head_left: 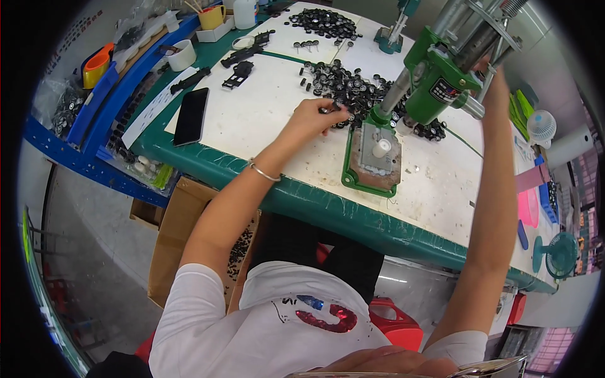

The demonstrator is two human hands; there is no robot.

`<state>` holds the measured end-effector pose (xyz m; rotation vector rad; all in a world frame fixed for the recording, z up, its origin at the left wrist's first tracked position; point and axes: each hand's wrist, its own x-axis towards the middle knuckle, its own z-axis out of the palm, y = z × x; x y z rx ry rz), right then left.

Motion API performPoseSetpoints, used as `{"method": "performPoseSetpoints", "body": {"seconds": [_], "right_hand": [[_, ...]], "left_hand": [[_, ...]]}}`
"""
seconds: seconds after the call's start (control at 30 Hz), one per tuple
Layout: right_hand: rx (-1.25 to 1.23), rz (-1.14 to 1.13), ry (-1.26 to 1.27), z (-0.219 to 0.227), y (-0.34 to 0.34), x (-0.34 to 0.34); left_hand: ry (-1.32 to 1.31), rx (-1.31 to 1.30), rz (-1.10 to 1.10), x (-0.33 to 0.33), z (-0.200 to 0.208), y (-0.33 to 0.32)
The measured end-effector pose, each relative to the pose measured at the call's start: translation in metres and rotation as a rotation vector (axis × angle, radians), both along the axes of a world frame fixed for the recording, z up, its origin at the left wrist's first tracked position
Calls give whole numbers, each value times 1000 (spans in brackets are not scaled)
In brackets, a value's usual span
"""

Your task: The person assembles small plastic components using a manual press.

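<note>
My left hand [311,117] is closed in a pinch on a small black wheel [329,109], just left of the press. Close to its fingertips lies a pile of small black wheels [353,88] with silvery centres. The green hand press [435,82] stands on the table to the right, and a pale round fixture [381,148] sits on its base plate. My right arm reaches up beside the press. My right hand [494,74] is by the press's metal rods, which partly cover it, and its fingers are hidden.
A phone [191,117] and black plastic chassis parts [238,74] lie at the left of the table. Another wheel pile [322,23] is at the back, near a second small press [389,39]. A cardboard box [183,217] stands below the table's front edge. Small fans [559,255] are at the right.
</note>
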<state>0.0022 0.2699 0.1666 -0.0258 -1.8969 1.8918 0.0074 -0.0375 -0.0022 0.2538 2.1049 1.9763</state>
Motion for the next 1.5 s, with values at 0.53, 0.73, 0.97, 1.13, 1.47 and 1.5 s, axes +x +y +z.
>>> {"method": "performPoseSetpoints", "body": {"seconds": [0.53, 0.73, 0.97, 1.13, 1.47, 1.5], "right_hand": [[838, 247, -247, -175, -14, 21], [543, 193, -266, -167, -10, 34], [246, 362, -345, -142, -60, 79], [225, 274, -341, -145, -79, 88], [-217, 193, -162, -125, -38, 74], [-228, 168, -116, -114, -31, 71]], "left_hand": [[167, -152, 60, 12, -4, -1], [-187, 618, -101, 16, -3, 5], [-233, 677, -194, 13, -10, 18], [-175, 565, -198, 21, -1, 28], [195, 263, -177, 34, 20, 58], [222, 238, -157, 33, 21, 60]]}}
